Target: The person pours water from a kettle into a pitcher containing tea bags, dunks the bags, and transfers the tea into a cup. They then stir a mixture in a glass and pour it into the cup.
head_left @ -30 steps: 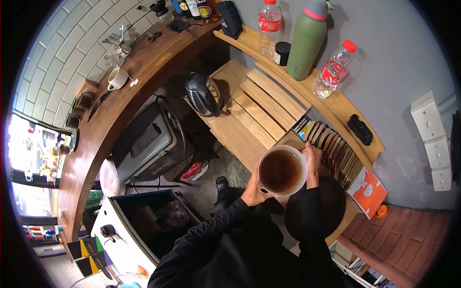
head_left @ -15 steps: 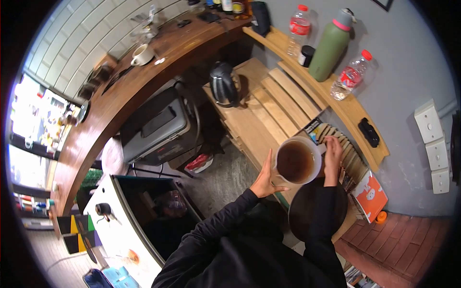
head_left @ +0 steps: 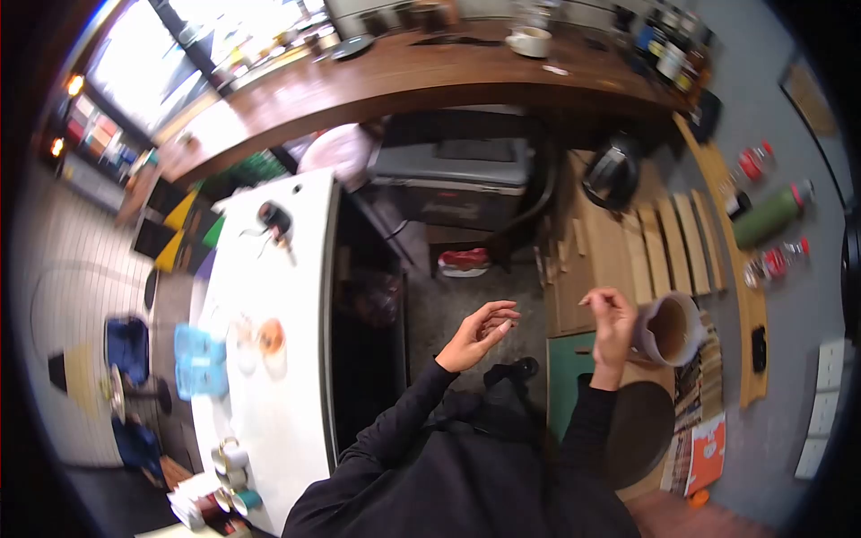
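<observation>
My left hand (head_left: 481, 335) is in the air in front of my body, fingers apart and slightly curled, with nothing in it. To its right, my right hand (head_left: 610, 330) is raised with loosely bent fingers and holds nothing. Just right of that hand stands a white pitcher (head_left: 644, 332) of brown liquid, at the end of the wooden slatted bench (head_left: 592, 260). Below the pitcher is a dark round seat (head_left: 641, 435). A black kettle (head_left: 612, 172) stands at the bench's far end.
A white counter (head_left: 291, 394) on the left bears an orange-brown item and a light-blue carton (head_left: 199, 360). A narrow wooden ledge (head_left: 749, 359) with bottles runs along the right wall. Ahead is a curved wooden bar (head_left: 404, 79) above a grey cooler (head_left: 448, 170).
Both hands have let go of the pitcher, which now stands on the bench to the right. The view has turned left, showing more of the white counter.
</observation>
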Demonstrator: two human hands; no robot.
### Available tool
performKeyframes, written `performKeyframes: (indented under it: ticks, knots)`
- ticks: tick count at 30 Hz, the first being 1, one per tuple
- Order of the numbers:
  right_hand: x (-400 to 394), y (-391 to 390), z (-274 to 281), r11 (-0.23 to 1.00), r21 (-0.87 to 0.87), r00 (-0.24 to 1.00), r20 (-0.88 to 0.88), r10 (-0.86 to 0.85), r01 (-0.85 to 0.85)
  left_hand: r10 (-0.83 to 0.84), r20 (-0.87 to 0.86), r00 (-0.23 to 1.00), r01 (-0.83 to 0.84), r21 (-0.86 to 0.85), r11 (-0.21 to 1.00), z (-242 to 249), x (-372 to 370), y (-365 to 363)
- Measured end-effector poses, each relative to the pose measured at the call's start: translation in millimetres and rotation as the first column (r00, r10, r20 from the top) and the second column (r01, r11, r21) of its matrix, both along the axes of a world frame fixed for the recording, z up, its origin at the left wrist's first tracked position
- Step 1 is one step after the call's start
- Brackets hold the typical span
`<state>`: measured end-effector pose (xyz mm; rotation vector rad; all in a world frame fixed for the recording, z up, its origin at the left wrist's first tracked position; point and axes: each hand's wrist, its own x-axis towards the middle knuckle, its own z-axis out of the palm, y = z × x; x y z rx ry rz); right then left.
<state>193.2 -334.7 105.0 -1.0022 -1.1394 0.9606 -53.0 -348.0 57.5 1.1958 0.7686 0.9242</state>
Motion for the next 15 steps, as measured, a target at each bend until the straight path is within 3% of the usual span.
performKeyframes:
  ticks: [4,7,15]
  knots:
    - [-114,5,-13,0.927,-0.136,0.935,0.011,0.354,-0.349,0.21,0.007,0.978,-0.209,-0.01,0.978,7,-64,-49]
    - [-181,6,-31,0.802,-0.182,0.805,0.073,0.588,-0.569,0.354,0.013,0.935,-0.354,-0.009,0.935,3,-107,-88]
    - [-317,-8,-46,0.498,-0.21,0.485,0.11,0.867,-0.842,0.752,0.056,0.657,-0.749,-0.066,0.659,-9,-187,-168]
